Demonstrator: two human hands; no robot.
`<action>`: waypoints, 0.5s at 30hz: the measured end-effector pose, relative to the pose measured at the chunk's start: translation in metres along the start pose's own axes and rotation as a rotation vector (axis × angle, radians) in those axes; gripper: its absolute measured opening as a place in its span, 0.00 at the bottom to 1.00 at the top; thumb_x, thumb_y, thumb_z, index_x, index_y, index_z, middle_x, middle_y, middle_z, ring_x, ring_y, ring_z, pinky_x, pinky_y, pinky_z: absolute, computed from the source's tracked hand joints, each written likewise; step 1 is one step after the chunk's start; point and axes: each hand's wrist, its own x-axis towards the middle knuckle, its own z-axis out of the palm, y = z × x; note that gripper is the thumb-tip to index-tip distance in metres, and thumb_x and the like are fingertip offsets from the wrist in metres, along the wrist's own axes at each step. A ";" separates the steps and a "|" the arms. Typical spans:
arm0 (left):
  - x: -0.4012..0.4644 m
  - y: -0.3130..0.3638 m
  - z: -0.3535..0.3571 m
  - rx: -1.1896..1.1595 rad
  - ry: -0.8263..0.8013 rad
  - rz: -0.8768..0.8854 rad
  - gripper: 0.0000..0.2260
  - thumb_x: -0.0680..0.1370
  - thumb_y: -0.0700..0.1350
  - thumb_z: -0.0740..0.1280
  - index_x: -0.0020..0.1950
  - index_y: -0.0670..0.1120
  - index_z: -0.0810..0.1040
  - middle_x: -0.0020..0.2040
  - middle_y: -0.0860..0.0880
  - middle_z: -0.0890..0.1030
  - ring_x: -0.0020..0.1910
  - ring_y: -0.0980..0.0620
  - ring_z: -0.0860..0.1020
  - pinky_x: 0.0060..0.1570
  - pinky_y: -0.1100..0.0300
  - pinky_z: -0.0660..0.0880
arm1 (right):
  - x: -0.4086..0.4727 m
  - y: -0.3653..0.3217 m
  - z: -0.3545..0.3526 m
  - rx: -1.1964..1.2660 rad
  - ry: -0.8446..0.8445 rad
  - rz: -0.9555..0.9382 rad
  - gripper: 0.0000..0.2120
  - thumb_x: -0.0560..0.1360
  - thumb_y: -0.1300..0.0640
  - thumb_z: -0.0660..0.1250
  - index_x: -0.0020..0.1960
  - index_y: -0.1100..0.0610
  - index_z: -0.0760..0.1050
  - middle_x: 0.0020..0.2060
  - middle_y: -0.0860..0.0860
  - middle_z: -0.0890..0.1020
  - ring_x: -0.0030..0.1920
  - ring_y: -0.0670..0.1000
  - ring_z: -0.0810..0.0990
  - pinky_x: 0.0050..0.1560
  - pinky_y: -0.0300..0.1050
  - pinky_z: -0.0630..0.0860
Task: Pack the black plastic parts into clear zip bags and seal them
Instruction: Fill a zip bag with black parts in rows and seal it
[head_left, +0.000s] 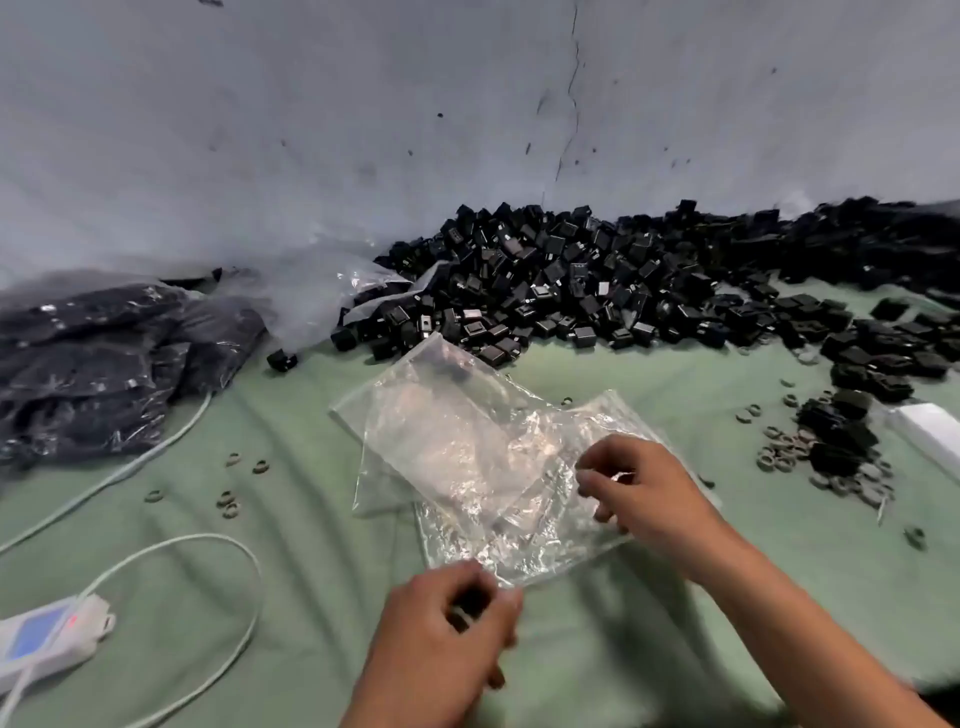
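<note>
A stack of clear zip bags (467, 457) lies on the green cloth in the middle. My right hand (644, 493) pinches the edge of the top bag at its right side. My left hand (447, 629) sits at the stack's near corner with curled fingers, pinching the plastic there; something dark shows between its fingers. A large heap of loose black plastic parts (571, 280) runs along the grey wall behind the bags and spreads to the right.
Filled bags of black parts (104, 364) are piled at the left. A white power strip (47, 639) with its looping cable (228, 551) lies near left. Small rings (810, 457) are scattered at the right and left. A white box (930, 436) sits at the right edge.
</note>
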 end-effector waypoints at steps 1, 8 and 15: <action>0.017 0.016 0.009 0.149 0.128 0.025 0.13 0.71 0.63 0.69 0.38 0.54 0.78 0.35 0.57 0.83 0.34 0.56 0.81 0.37 0.59 0.76 | 0.013 0.000 0.002 -0.120 0.092 -0.047 0.04 0.77 0.60 0.72 0.45 0.52 0.82 0.40 0.51 0.86 0.36 0.51 0.84 0.41 0.50 0.81; 0.047 0.007 0.060 0.668 0.140 0.461 0.10 0.75 0.56 0.68 0.47 0.50 0.75 0.50 0.50 0.75 0.53 0.48 0.73 0.52 0.52 0.75 | 0.100 -0.007 0.031 -0.619 0.168 -0.133 0.22 0.79 0.48 0.71 0.70 0.54 0.74 0.60 0.53 0.81 0.64 0.56 0.75 0.64 0.56 0.75; 0.100 0.028 0.107 0.912 -0.206 0.557 0.36 0.80 0.66 0.56 0.83 0.48 0.54 0.83 0.42 0.53 0.81 0.41 0.49 0.79 0.44 0.51 | 0.142 -0.013 0.041 -0.515 0.190 -0.046 0.18 0.77 0.57 0.73 0.67 0.51 0.78 0.54 0.52 0.85 0.59 0.56 0.81 0.63 0.53 0.77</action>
